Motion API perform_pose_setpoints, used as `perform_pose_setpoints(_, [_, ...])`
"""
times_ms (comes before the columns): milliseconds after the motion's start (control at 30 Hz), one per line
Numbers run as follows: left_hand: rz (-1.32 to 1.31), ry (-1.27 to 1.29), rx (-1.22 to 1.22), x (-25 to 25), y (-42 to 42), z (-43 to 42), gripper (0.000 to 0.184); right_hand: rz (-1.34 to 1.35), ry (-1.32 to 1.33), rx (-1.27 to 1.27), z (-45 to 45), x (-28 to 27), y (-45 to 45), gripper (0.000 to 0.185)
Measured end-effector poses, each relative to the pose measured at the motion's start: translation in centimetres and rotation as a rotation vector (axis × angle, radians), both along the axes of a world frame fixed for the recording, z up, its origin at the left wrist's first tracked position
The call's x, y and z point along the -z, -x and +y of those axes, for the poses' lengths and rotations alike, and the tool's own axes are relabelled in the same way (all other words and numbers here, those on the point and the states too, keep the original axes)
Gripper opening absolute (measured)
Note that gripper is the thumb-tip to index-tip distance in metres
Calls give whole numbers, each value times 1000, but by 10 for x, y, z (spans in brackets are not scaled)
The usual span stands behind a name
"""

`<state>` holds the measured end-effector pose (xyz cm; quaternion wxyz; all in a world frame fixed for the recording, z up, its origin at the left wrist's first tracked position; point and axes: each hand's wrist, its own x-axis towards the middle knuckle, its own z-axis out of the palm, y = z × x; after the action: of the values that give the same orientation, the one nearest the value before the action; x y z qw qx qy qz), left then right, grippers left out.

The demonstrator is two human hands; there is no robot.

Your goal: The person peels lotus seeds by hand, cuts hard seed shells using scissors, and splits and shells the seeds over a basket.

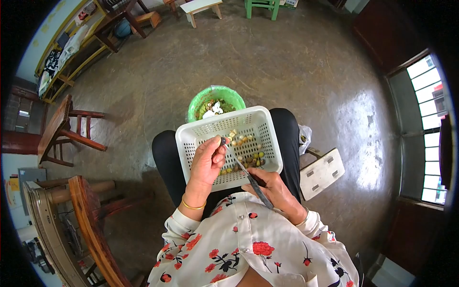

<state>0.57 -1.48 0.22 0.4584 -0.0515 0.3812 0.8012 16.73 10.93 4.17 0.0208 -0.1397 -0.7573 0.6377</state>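
My left hand (208,160) pinches a small dark roundish nut or fruit (223,141) between thumb and fingers, above the basket. My right hand (273,189) is wrapped around the dark handle of a knife (259,192). Its narrow blade points up and left, with the tip close to the dark piece; I cannot tell whether they touch. A white perforated plastic basket (264,125) rests on my lap beneath both hands. Inside lie several pale peeled pieces (240,142) towards the far side, and several brown and yellow-green ones (246,163) nearer me, partly hidden by my hands.
Just beyond the basket stands a green bin (196,102) lined with plastic, holding scraps and white tissue. To the right are a pale stool (322,174) and a plastic bag (305,137). Wooden chairs (60,129) stand at left, and a long bench (76,57) farther back.
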Motion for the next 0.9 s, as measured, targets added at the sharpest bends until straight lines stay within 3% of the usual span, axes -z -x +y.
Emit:
perform_pose_setpoints(267, [128,-51,62,4,-2,2,24,-188,282,-9,3,-4,-3,37])
perform_pose_setpoints(467, [28,-30,98,-5,4,0,28,-185,208,-23,4,-4,-5,37])
perform_pose_setpoints(600, [341,-2,279,-3,7,-9,29,-221,258,-27,5,-2,-5,36])
perform_pose_setpoints(667, [439,71,317,0,10,-9,29,-284,435,-17,5,-3,-5,36])
perform_pose_setpoints(700, [299,14,194,5,11,-7,30,-285,436,-20,5,-3,-6,36])
perform_pose_setpoints(767, [82,-207,63,12,20,-5,31,-197,691,-45,2,-1,-7,38])
perform_pose_setpoints(900, [-38,-213,-26,13,20,-4,32,-170,820,-62,-3,-8,-10,47])
